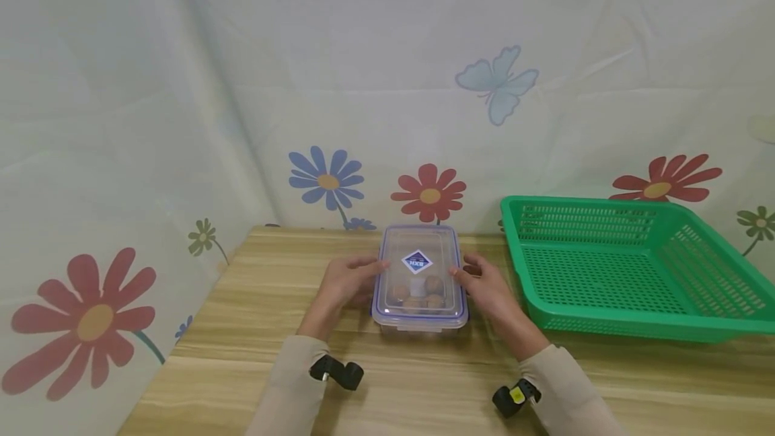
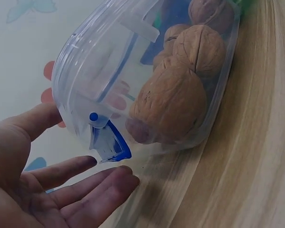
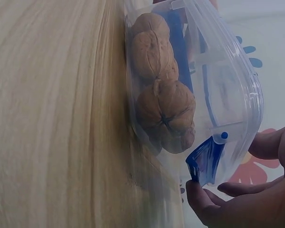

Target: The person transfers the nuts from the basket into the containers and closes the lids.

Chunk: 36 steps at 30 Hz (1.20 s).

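Note:
A clear plastic food container (image 1: 387, 323) with a blue-sealed lid (image 1: 418, 237) stands on the wooden table, a diamond-shaped label (image 1: 416, 262) on top. Through its walls show several walnuts (image 2: 171, 102). My left hand (image 1: 348, 279) is at its left side, thumb at the lid's edge, fingers spread below a blue-edged latch (image 2: 109, 140) that sticks outward. On the opposite side, my right hand (image 1: 487, 288) has its thumb at the lid's edge. One of its fingertips meets the lower end of another outward-swung latch (image 3: 206, 159). Inside the container, something blue (image 3: 181, 57) lies behind the walnuts.
A green perforated plastic basket (image 1: 517, 254) stands to the right of the container, close to my right hand. Behind the wooden table (image 1: 290, 251) hangs a white cloth (image 1: 363, 52) printed with flowers and a butterfly. Each wrist wears a small black camera.

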### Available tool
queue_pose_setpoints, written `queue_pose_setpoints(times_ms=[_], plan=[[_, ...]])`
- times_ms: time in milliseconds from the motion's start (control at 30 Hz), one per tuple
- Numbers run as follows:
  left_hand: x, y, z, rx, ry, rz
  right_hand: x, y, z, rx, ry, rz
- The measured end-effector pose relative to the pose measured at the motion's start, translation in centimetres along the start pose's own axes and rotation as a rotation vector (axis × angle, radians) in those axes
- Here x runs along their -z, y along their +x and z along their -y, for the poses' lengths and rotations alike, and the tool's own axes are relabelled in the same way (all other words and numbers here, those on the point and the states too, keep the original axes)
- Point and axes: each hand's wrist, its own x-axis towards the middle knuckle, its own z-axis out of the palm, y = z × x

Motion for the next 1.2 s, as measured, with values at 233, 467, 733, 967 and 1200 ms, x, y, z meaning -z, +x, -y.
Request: queue_pose_setpoints(times_ms=[233, 467, 733, 967, 1200], plan=[[0.0, 0.0, 0.0, 0.004, -0.014, 0.013, 0.0, -0.2, 0.0, 0.012, 0.012, 0.005], [0.0, 0.0, -0.1, -0.021, 0.001, -0.035, 0.0, -0.2, -0.1, 0.026, 0.019, 0.000], [-0.2, -0.2, -0.6, -0.043, 0.070, -0.124, -0.1, 0.0, -0.2, 0.036, 0.026, -0.001], [-0.5, -0.3, -1.1, -0.083, 0.116, -0.157, -0.1, 0.0, -0.3, 0.039, 0.027, 0.006], [-0.5, -0.3, -1.2, -0.090, 0.067, -0.145, -0.1, 0.0, -0.2, 0.034, 0.021, 0.003]])
